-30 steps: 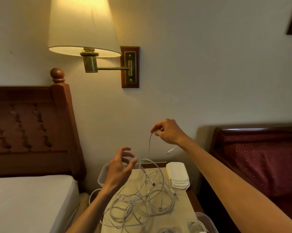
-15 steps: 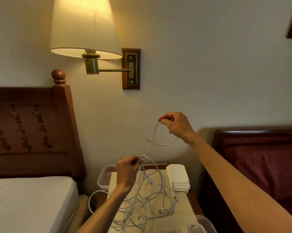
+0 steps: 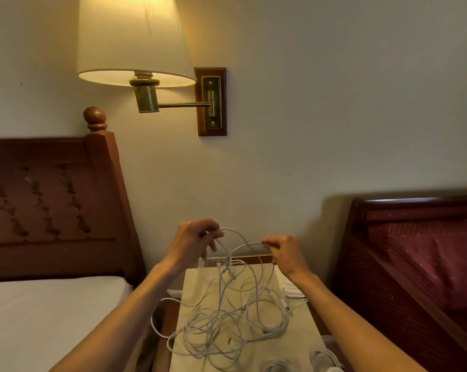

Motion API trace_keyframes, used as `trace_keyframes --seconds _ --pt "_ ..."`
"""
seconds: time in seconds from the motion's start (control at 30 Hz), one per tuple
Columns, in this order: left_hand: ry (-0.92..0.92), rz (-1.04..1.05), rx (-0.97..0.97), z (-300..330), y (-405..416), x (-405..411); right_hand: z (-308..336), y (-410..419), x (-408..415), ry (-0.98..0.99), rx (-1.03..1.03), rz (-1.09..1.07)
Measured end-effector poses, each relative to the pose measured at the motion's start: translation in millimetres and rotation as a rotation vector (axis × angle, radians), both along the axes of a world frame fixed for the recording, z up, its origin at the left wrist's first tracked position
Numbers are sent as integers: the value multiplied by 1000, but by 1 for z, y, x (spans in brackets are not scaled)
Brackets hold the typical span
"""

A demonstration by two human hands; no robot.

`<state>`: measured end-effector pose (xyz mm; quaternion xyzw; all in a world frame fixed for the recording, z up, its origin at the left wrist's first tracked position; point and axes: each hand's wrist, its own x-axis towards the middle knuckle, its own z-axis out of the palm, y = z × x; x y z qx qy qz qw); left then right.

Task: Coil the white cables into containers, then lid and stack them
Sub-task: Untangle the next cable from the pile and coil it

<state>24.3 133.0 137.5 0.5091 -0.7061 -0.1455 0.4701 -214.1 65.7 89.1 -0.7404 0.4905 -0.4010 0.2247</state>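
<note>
No text, label, brand, number or sign is showing legibly anywhere, whether around the wall lamp [image 3: 135,41] or below it.

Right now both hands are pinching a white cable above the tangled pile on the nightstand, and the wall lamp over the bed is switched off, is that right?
Not quite. The wall lamp is lit, its shade glowing, as the head view shows. The rest stands: the left hand and the right hand each pinch a white cable above the tangled pile on the nightstand.
</note>
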Motion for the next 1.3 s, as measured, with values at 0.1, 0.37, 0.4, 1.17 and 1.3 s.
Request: trace_keyframes --seconds 0.1,0.37,0.4,1.17,1.3 --pt "217 -108 49 14 1 3 -13 -4 -1 -55 -10 -23" --pt "802 -43 -299 131 19 7 -86 -16 -14 200 191 -182" --pt "806 -16 -339 147 21 15 -94 -18 -22 230 217 -218" --pt "289 372 34 51 26 -24 67 50 69 -238 169 320" --pt "295 208 239 -30 52 -35 69 44 64 -322 305 320"
